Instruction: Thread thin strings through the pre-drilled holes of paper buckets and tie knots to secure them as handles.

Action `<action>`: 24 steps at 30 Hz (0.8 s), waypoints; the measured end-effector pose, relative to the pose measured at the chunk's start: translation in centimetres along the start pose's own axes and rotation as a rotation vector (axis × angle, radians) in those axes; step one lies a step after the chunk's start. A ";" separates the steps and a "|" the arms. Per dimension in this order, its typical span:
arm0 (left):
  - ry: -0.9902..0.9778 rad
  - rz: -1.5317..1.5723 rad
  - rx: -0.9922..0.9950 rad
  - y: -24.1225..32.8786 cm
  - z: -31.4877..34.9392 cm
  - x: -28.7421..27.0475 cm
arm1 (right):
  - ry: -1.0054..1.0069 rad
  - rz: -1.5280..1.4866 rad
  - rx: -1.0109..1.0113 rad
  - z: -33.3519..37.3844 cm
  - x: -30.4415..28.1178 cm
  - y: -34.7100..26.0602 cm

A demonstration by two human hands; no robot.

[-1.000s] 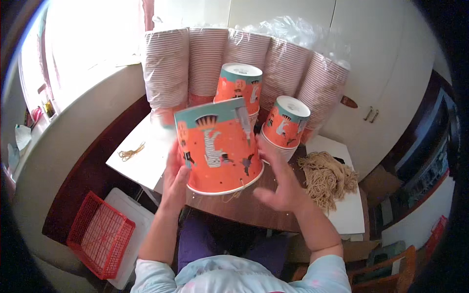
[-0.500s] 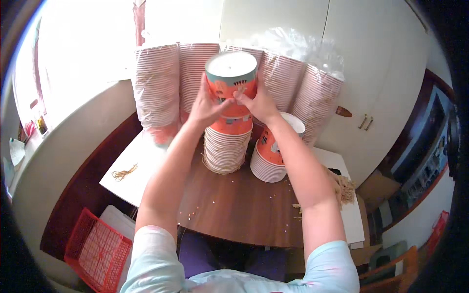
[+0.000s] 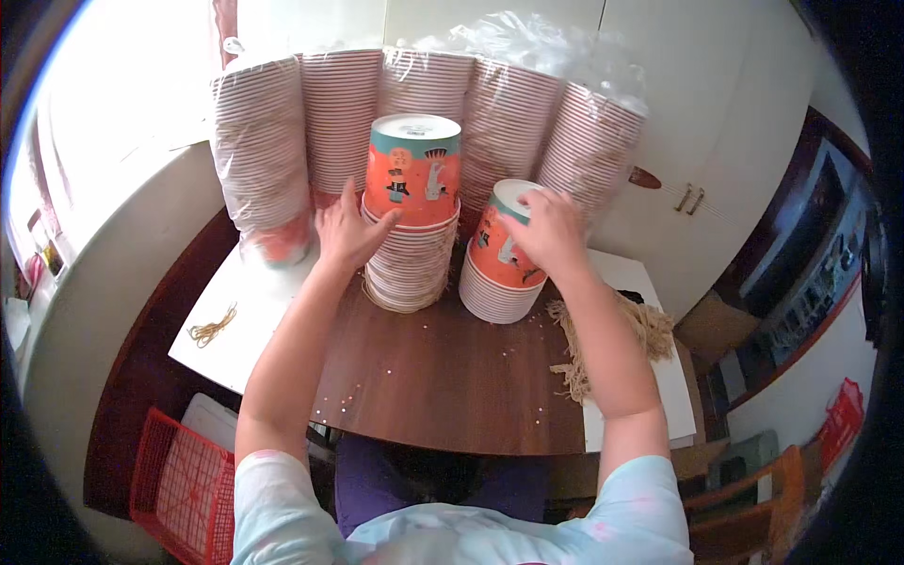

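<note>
Two stacks of upside-down orange paper buckets with printed figures and teal bands stand on the brown table. My left hand [image 3: 353, 234] is beside the taller stack [image 3: 407, 268], fingers spread, thumb against or very near its top bucket [image 3: 412, 174]. That bucket sits over the stack, whose pale rims show below with light strings around them. Over the upper right side of the shorter stack [image 3: 504, 299], my right hand [image 3: 551, 231] closes around its top paper bucket [image 3: 494, 240]. The hand hides part of that bucket's white base and side.
Several tall plastic-wrapped bucket stacks [image 3: 344, 113] line the back of the table [image 3: 405, 377]. Beige strings [image 3: 645, 325] lie at the right, and a small tan bundle [image 3: 213, 325] at the left. A red basket [image 3: 184, 480] stands low left; a wooden chair [image 3: 753, 499] is low right.
Both hands held a bucket above the taller stack; it now rests there. My left hand has loosened and lowered, while my right hand has moved right and down to the shorter stack.
</note>
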State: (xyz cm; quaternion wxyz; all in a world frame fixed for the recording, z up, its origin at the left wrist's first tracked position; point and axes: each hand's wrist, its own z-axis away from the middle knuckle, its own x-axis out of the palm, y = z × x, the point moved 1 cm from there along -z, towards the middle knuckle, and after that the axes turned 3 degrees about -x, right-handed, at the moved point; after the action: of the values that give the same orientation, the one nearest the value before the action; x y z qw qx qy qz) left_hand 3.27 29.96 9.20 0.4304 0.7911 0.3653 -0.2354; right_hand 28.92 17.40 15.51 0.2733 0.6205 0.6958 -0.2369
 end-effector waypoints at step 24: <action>-0.369 1.438 -0.154 11.1 15.7 -0.9 | 0.335 -1.666 0.951 15.7 -3.4 2.5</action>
State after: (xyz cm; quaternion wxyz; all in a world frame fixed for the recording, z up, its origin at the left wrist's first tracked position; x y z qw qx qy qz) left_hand 10.43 12.20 7.32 0.5866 0.7502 -0.3051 0.0015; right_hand 33.06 4.70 6.29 -0.3634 0.0008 0.7736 -0.5192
